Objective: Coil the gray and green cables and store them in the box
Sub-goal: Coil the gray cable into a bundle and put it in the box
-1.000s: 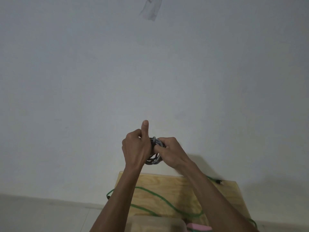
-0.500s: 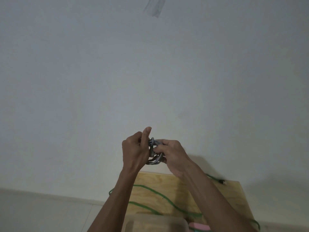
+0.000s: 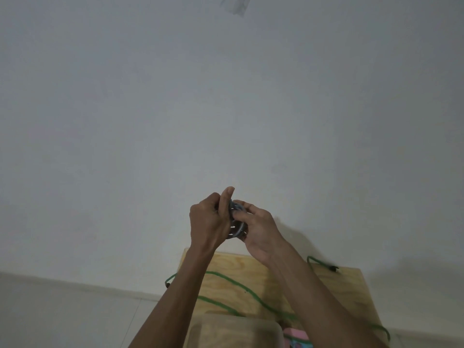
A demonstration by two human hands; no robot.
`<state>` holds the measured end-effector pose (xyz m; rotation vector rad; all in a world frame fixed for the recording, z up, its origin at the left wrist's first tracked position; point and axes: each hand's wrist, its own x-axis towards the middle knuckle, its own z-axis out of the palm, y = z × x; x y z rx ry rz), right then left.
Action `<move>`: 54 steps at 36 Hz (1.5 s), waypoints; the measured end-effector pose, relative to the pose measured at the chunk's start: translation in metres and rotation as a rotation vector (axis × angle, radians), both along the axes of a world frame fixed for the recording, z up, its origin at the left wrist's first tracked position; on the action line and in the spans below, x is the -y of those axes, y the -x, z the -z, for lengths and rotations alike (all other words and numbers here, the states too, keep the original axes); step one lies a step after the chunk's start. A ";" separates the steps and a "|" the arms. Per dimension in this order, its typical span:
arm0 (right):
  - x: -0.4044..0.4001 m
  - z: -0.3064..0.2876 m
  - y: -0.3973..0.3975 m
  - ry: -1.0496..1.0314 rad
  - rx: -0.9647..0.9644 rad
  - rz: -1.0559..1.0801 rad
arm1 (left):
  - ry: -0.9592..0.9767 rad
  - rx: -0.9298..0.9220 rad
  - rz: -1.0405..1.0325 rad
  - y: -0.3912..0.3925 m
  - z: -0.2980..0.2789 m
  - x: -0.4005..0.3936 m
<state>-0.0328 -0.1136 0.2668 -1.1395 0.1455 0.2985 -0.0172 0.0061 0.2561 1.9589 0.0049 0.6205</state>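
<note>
Gray cable (image 3: 237, 226) coil gripped between left hand (image 3: 209, 219) and right hand (image 3: 259, 229), above table (image 3: 346, 285) far edge.

Gray cable (image 3: 237, 228); green cable (image 3: 226, 278); tan wood board (image 3: 351, 292).

A plain pale grey wall (image 3: 226, 109) fills most of the view in dim, even light. A strip of tape (image 3: 236, 5) sticks near its top. Below, a light plywood tabletop (image 3: 346, 292) stands against the wall, with pale floor (image 3: 62, 317) at left.
</note>
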 end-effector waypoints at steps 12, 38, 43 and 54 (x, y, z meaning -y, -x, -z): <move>0.014 -0.004 0.004 0.286 0.100 -0.202 | 0.014 -0.070 -0.114 -0.001 0.002 0.008; 0.014 -0.001 0.010 0.331 0.300 -0.081 | 0.258 -0.016 0.105 0.008 -0.001 0.002; 0.007 0.014 0.017 0.614 0.556 0.086 | 0.264 -0.052 0.108 0.009 -0.003 0.004; 0.007 0.020 0.013 1.001 1.057 0.287 | 0.156 -0.264 -0.030 0.004 -0.004 0.000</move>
